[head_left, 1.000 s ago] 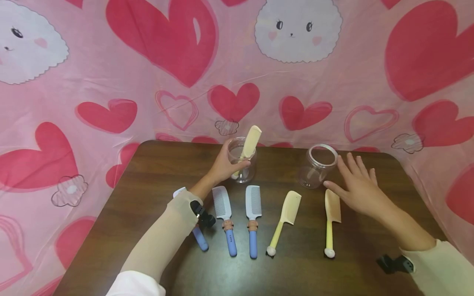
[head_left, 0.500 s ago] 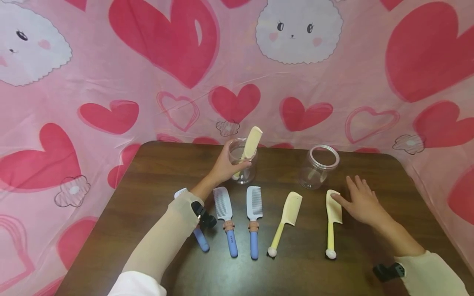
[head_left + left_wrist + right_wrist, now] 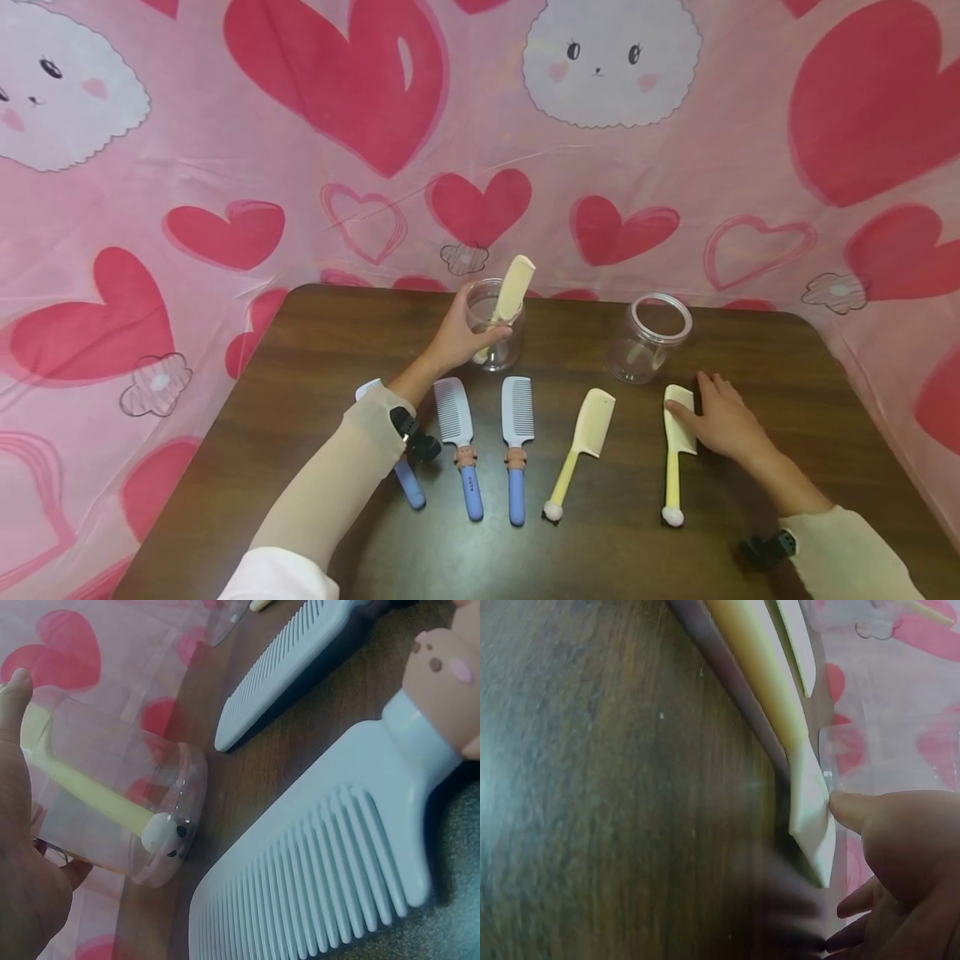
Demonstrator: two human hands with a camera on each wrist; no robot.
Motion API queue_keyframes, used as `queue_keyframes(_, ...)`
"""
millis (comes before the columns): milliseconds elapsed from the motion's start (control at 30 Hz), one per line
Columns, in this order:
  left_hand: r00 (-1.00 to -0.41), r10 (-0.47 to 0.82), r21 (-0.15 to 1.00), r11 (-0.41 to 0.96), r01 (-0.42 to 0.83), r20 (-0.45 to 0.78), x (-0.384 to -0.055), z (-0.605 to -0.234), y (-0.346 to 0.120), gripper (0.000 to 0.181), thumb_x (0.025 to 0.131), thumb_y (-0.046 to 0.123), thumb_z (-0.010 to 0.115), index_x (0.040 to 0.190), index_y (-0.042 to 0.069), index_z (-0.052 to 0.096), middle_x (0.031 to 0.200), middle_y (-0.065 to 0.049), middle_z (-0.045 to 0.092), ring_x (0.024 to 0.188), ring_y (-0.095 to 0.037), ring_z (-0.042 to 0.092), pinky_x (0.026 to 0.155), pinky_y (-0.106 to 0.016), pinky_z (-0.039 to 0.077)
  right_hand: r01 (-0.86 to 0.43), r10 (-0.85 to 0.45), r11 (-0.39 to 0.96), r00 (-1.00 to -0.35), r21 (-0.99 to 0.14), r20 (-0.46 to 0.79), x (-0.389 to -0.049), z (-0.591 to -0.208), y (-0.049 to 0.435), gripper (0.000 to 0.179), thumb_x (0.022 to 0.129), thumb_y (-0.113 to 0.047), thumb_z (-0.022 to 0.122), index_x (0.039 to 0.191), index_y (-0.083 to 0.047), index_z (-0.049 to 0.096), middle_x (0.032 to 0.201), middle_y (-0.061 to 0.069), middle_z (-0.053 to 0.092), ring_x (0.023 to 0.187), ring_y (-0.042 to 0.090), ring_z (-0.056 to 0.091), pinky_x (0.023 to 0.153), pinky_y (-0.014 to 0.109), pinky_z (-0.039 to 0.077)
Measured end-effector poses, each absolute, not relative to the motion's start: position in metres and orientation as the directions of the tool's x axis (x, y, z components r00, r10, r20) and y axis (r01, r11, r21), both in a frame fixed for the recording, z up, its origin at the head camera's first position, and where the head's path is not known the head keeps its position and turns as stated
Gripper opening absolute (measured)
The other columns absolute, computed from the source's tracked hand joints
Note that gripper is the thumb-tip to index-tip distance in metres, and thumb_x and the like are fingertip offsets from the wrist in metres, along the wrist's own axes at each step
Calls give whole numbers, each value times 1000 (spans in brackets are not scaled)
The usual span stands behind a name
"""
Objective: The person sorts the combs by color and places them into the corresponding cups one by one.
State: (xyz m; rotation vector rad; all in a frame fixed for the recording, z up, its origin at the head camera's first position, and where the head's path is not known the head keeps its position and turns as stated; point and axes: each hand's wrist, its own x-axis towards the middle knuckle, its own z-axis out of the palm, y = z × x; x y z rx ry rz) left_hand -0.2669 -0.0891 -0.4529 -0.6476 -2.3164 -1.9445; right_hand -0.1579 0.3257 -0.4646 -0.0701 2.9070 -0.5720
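Observation:
My left hand (image 3: 456, 337) grips a clear jar (image 3: 501, 357) near the back of the table. A pale yellow comb (image 3: 516, 287) leans inside it, head above the rim; its white ball end (image 3: 157, 832) shows low through the jar wall in the left wrist view. At the right, my right hand (image 3: 729, 425) is low over the head of another yellow comb (image 3: 672, 479) lying on the table. Its thumb (image 3: 849, 810) touches the comb's head in the right wrist view, while the other fingers are spread past the far edge, short of closing on it.
A second clear jar (image 3: 636, 360) stands at the back, between the hands. Another yellow comb (image 3: 595, 423) lies left of the right-hand one. Three blue combs (image 3: 517, 408) lie farther left, one partly under the left forearm. A pink heart-patterned cloth (image 3: 360, 100) hangs behind the table.
My right hand has come down and toward me from beside the right jar to the rightmost comb, its spread fingers drawing in. My left hand has stayed on its jar.

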Motion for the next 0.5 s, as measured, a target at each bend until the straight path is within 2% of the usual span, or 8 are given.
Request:
queue_keyframes(200,-912,277,930,125,346,302,-266,-452,-88,87,81,4,85,150,10,33,151,-14,45,143,-30,40,106,-57,46,-9,-66,935,-987,-355,-149,-160,-467,324,95,100,-54,57,144,24,27,142,55,24,131,71,23,104,78,26)
queue_keyframes(367,-912,278,930,124,346,302,-266,-452,-88,87,81,3,85,150,9,33,150,-13,46,143,-29,40,105,-55,47,-22,-65,944,-990,-329,-121,-162,-465,318,84,97,-50,63,139,19,41,133,52,38,125,70,34,96,78,36)
queue_keyframes(500,-910,281,930,117,348,305,-266,-452,-88,87,81,3,85,150,9,33,150,-13,46,143,-30,40,107,-58,45,-49,-79,945,-994,-325,-80,-162,-463,313,72,95,-41,69,129,20,50,127,46,49,118,63,47,90,70,45)
